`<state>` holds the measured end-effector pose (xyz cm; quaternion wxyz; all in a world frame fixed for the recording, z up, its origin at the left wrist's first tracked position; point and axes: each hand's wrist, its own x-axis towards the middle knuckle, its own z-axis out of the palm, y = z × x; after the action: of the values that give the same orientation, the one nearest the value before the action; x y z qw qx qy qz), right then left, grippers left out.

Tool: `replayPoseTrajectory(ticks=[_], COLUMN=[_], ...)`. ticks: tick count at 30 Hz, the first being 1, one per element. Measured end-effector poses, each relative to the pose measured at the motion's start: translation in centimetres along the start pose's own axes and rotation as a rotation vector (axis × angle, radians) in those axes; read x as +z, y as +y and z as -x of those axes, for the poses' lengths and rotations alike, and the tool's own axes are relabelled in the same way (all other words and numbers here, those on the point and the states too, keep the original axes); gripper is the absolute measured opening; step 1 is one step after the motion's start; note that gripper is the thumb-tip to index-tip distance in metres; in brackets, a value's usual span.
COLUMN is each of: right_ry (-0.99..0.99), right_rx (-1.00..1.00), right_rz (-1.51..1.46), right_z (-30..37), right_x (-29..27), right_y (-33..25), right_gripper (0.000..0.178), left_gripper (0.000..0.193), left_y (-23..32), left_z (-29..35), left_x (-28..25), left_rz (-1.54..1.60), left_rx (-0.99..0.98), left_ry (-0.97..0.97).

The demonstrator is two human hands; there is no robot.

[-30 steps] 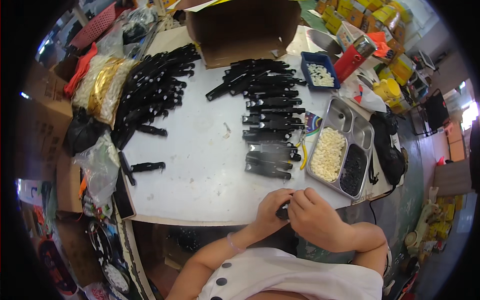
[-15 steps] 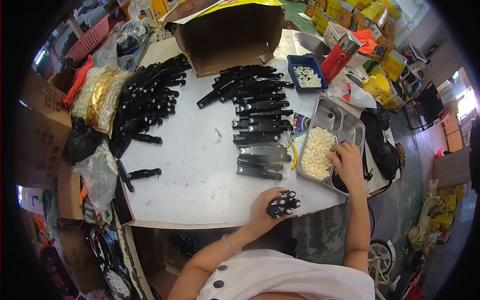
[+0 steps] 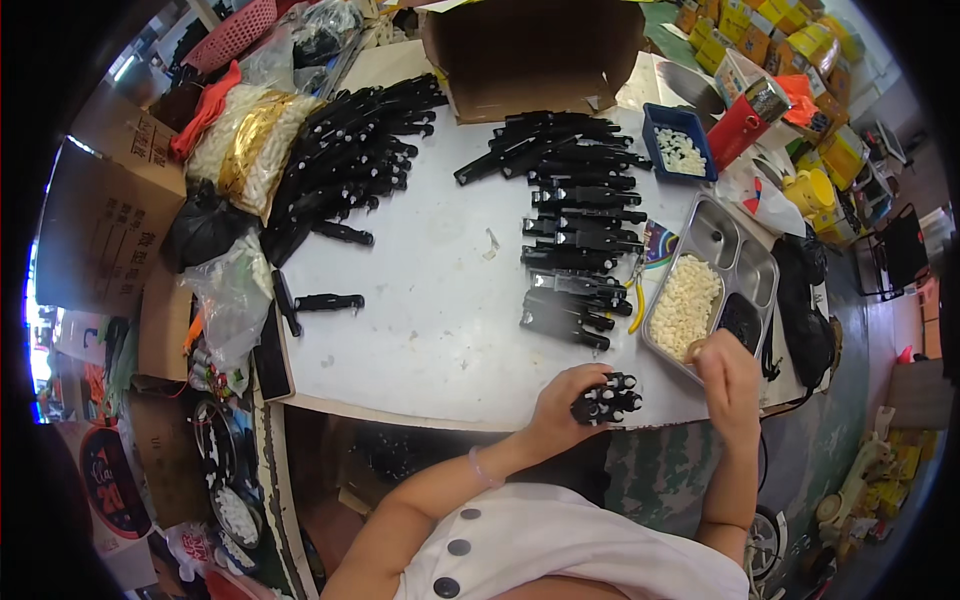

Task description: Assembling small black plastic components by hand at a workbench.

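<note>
My left hand (image 3: pixel 562 405) is closed round a bundle of black elongated plastic parts (image 3: pixel 607 399), held at the table's front edge with their white-tipped ends toward the right. My right hand (image 3: pixel 728 380) is in a pinch at the near end of a metal compartment tray (image 3: pixel 757 268); whatever the fingertips hold is too small to make out. Small cream-white pieces (image 3: pixel 686 305) fill the tray's long left compartment, and something black lies in a smaller one. Left of the tray, similar black parts (image 3: pixel 585 235) lie in a column, beside yellow-handled pliers (image 3: pixel 637 305).
A large heap of black parts (image 3: pixel 345 150) lies at the left, near a bag of white pieces (image 3: pixel 240 145). An open cardboard box (image 3: pixel 530 60) stands at the back. Right of it are a blue bin (image 3: pixel 656 150) with pale pieces and a red cylinder (image 3: pixel 738 130).
My right hand has drawn back from the cream-white pieces toward the tray's near end, its fingers now pinched. The whole view has shifted; my left hand still grips the bundle.
</note>
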<state>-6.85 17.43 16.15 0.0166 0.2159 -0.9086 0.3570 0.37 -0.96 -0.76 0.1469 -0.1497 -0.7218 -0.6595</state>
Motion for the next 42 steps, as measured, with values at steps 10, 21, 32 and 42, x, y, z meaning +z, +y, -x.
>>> replayPoseTrajectory(ticks=[10, 21, 32, 42], right_ry=[-0.257, 0.02, -0.073, -0.385], right_rx=[-0.305, -0.394, -0.436, -0.719], right_rz=[-0.046, 0.193, 0.314, 0.895], right_z=[0.8, 3.0, 2.3, 1.4], right_x=[2.8, 5.8, 5.9, 4.7], right_y=[-6.4, -5.4, -4.3, -7.5], right_gripper=[0.025, 0.023, 0.021, 0.016], left_gripper=[0.062, 0.055, 0.053, 0.049], left_y=[0.6, 0.6, 0.8, 0.5], left_z=[-0.2, -0.3, -0.4, 0.0], left_x=[0.2, -0.1, 0.1, 0.3], left_rz=[0.022, 0.004, 0.023, -0.062], left_rx=[0.003, 0.021, 0.013, -0.027], left_ry=[0.056, 0.06, 0.056, 0.036])
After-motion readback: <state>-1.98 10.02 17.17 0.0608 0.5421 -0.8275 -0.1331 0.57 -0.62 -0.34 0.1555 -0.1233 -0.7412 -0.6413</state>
